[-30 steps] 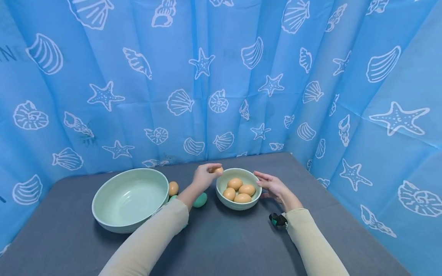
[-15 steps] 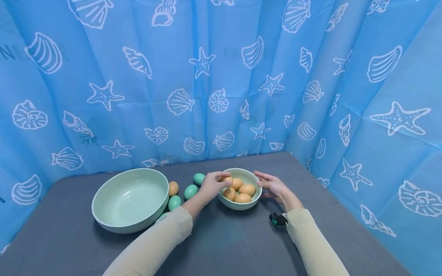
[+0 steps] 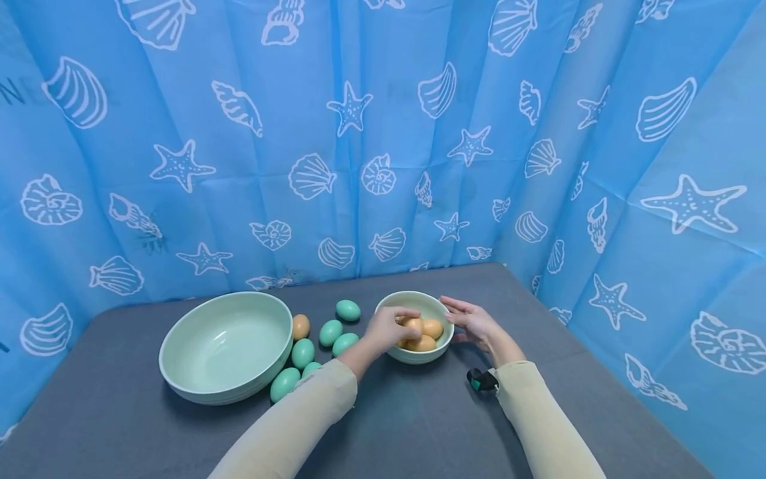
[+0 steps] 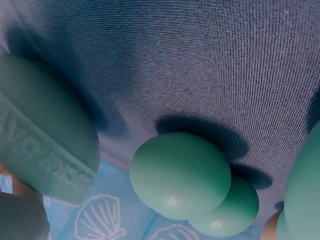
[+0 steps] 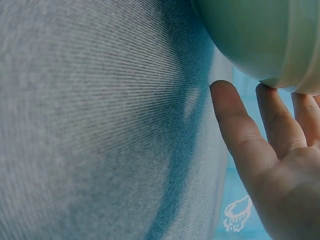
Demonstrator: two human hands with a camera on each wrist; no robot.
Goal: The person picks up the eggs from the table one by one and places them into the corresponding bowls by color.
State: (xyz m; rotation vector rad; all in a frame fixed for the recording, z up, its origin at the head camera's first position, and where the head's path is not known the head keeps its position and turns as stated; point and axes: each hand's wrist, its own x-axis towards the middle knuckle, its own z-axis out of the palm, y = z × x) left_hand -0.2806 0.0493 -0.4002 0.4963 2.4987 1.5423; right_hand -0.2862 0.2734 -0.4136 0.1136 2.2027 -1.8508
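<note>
My left hand point(image 3: 382, 330) reaches over the near left rim of the small pale green bowl point(image 3: 445, 307) and pinches a brown egg point(image 3: 413, 324) inside it. Other brown eggs point(image 3: 432, 328) lie in the bowl, partly hidden by the fingers. My right hand point(image 3: 475, 326) stands at the bowl's right side with its fingers extended. In the right wrist view, fingertips of that hand point(image 5: 280, 160) touch the bowl's outer wall point(image 5: 250, 35). Raised letters show on the small bowl point(image 4: 45, 135) in the left wrist view.
A large pale green bowl point(image 3: 227, 346) stands at the left. Beside it lie several green eggs point(image 3: 303, 353) and one brown egg point(image 3: 301, 326); my left forearm covers part of this group. A blue shell-patterned curtain point(image 3: 335, 166) hangs behind the grey table point(image 3: 407, 426).
My left hand has carried the brown egg rightward from the small bowl's left rim down into the bowl. More green eggs show behind the forearm. The right hand has stayed put.
</note>
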